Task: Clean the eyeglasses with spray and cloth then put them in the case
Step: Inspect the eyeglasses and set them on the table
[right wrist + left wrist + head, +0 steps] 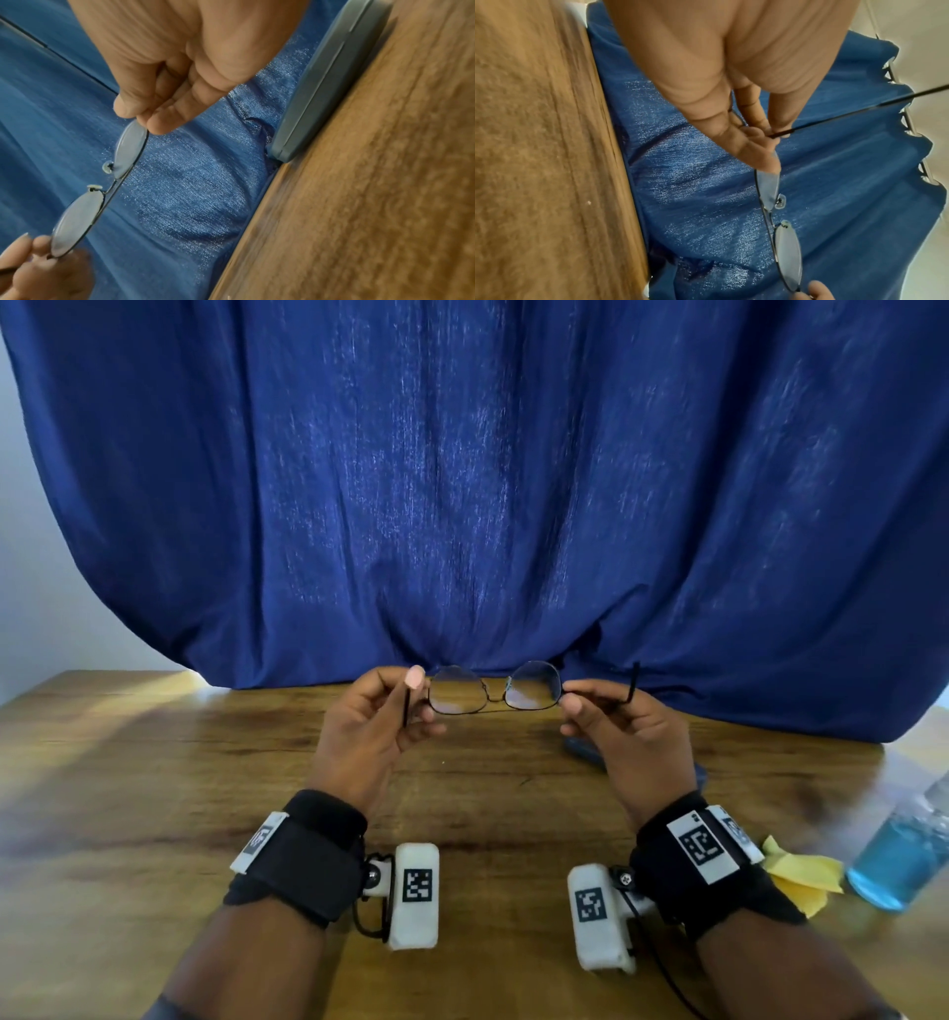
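Wrists: two of yours, each in a black strap with a white tagged block.
Cloth (pixel 801 878): one, yellow, crumpled, at 4 o'clock.
Spray bottle (pixel 906 852): one, clear, blue liquid.
Case (pixel 331 81): one, grey-blue, shut, under your right hand (pixel 624 737).
Eyeglasses (pixel 493 693): one thin wire pair, at 12 o'clock above the wooden table (pixel 154 788); your left hand (pixel 369 721) and right hand each pinch a lens end.
Curtain (pixel 462 480): one, blue, pleated.

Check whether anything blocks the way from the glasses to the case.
Nothing visible lies between them. Both hands, left hand and right hand, hold the eyeglasses above the table; the case lies beneath the right hand. But it looks closed, so it must be opened first.
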`<state>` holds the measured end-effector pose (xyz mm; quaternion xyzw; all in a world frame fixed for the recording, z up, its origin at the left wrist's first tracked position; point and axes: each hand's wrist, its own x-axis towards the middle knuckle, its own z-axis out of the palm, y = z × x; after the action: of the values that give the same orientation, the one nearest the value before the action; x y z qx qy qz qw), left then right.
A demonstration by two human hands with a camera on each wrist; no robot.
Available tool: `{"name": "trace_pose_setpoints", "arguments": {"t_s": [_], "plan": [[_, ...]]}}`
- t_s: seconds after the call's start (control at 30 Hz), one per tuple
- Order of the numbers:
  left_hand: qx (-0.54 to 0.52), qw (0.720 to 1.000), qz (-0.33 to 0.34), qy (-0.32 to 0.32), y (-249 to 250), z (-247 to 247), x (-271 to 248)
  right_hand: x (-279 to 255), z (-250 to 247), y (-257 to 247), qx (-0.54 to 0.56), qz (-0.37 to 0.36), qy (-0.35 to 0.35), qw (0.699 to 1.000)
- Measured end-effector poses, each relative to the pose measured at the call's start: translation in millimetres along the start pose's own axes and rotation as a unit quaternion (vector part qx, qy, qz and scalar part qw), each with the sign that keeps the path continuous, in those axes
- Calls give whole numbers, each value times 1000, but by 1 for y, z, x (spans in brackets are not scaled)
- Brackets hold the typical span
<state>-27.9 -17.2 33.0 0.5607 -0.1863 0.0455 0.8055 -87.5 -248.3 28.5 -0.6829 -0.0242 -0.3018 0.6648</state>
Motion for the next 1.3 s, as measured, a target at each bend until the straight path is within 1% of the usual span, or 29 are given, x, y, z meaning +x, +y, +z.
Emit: {"name": "trace_pose_setpoints", "arguments": {"t_s": [0.1, 0.23, 0.3, 0.47, 0.53, 0.6, 0.73, 0.77, 0.83, 0.9, 1.0, 1.1, 1.17, 1.23, 1.3], "plan": [[-2, 1000, 18, 4, -2, -3, 0, 0, -1, -1, -27, -18, 9, 999], [1, 999, 35, -8, -1, -3, 0, 1, -3, 2, -18, -7, 12, 1000], [6, 999, 35, -1, -1, -4, 0, 2, -3, 3, -13, -3, 14, 1000], [88, 995, 47, 16, 1, -3, -3, 2, -1, 4, -4, -1, 12, 1000], [125, 991, 42, 33, 1, -4, -3, 4, -1, 6, 0, 25, 11, 1000], [160, 986, 16, 40, -2, -7, -2, 5, -1, 11, -5, 72, 2, 997], [198, 974, -105, 32, -12, -13, -1, 6, -4, 23, -58, 183, -47, 980], [215, 968, -129, 25, -14, -14, -1, 6, -4, 26, -71, 207, -56, 974], [276, 946, -169, 1, -17, -18, -2, 5, -5, 30, -101, 247, -77, 961], [327, 923, -202, -18, -19, -20, -2, 3, -6, 33, -124, 269, -101, 950], [360, 901, -241, -25, -19, -20, -2, 2, -7, 33, -140, 276, -118, 944], [384, 881, -272, -43, -14, -20, -4, 1, -6, 31, -139, 274, -135, 942], [404, 870, -278, -48, -10, -20, -6, -1, -5, 29, -148, 271, -143, 940], [426, 865, -261, -34, -6, -21, -7, -3, -5, 26, -159, 272, -138, 939], [449, 866, -221, -2, -4, -22, -6, -3, -5, 19, -193, 271, -126, 934]]}}
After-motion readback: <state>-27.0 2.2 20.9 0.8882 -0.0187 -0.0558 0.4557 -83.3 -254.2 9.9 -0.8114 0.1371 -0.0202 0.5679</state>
